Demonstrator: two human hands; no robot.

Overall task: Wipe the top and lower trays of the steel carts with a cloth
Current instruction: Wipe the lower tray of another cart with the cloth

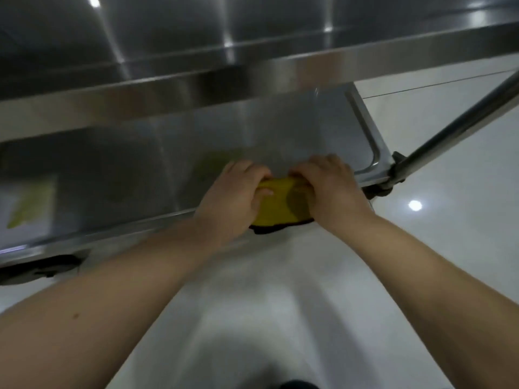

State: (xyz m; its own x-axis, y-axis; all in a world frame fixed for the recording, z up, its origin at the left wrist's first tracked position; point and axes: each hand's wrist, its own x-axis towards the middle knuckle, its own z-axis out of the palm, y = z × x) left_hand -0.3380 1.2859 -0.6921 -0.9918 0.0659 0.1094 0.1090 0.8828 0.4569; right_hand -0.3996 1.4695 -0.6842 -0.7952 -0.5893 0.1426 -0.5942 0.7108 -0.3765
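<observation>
A yellow cloth with a dark underside is bunched between both hands at the near edge of the steel cart's lower tray. My left hand grips the cloth's left side with curled fingers. On the cloth's right side my right hand holds it the same way. The cloth's dark hem hangs just over the tray's front rim. Above, the top tray spans the view and hides the far part of the lower tray.
A steel post slants up from the lower tray's right corner. A black caster sits under the tray at the left. Glossy white floor lies to the right and below my arms.
</observation>
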